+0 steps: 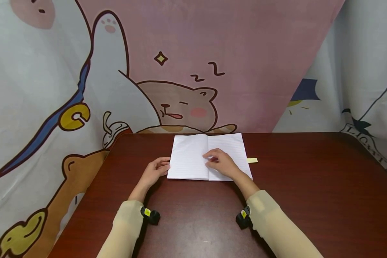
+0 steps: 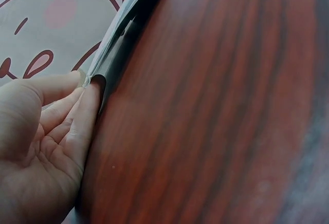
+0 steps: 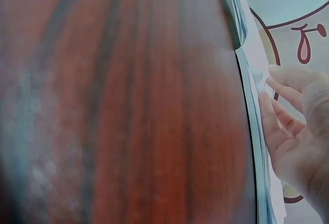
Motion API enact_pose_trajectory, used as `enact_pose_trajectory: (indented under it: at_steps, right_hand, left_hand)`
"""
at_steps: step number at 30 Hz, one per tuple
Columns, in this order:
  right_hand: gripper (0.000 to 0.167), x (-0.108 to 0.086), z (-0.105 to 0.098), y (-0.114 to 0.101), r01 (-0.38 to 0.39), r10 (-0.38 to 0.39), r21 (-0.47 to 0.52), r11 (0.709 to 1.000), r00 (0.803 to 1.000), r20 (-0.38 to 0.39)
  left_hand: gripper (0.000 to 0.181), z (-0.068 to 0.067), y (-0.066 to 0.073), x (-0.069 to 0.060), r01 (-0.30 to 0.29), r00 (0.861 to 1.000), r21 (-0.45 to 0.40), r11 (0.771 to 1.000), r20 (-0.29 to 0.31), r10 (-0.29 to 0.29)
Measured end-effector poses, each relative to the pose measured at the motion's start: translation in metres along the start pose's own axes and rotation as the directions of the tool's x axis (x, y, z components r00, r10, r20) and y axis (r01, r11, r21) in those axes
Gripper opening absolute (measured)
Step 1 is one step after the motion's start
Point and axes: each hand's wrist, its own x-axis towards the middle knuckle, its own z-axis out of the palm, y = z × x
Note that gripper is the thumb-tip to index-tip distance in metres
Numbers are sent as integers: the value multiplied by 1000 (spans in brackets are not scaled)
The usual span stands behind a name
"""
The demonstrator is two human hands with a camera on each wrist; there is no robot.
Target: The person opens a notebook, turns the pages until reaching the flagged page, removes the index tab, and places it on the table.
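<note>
An open notebook (image 1: 189, 154) with white lined pages lies flat near the far edge of the table. At the notebook's left edge, my left hand (image 1: 155, 170) pinches the rim; the left wrist view shows the thumb above and fingertips by the underside of the cover. My right hand (image 1: 221, 163) is over the right page, close to the centre fold. Its bent fingers touch the paper, thumb and forefinger apart, and the right wrist view shows no page plainly gripped. A yellow tab (image 1: 252, 160) sticks out past the right edge.
The dark red-brown table (image 1: 309, 193) extends around the notebook. Behind it hangs a cloth backdrop (image 1: 261, 53) with cartoon animals. A small black camera sits on each wrist, at the cuffs of the pale sleeves (image 1: 125, 222).
</note>
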Motion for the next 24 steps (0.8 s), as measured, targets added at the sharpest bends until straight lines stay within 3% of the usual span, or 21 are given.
enact_pose_trajectory:
  at_steps: [7, 14, 17, 24]
  right_hand:
    - [26, -1, 0, 3, 53, -53, 25, 998, 998, 12]
    - [31, 2, 0, -1, -40, 40, -1, 999, 997, 64]
    - [30, 2, 1, 0, -48, 48, 1, 999, 997, 67]
    - [29, 0, -2, 1, -25, 24, 21, 999, 999, 38]
  left_hand:
    - [46, -1, -2, 0, -5, 1000, 18, 1000, -4, 5]
    - [48, -3, 33, -21, -15, 999, 69, 998, 41, 12]
    - [48, -3, 30, -19, -19, 999, 75, 997, 43, 15]
    - [49, -1, 4, -4, -26, 1000, 71, 997, 9, 25]
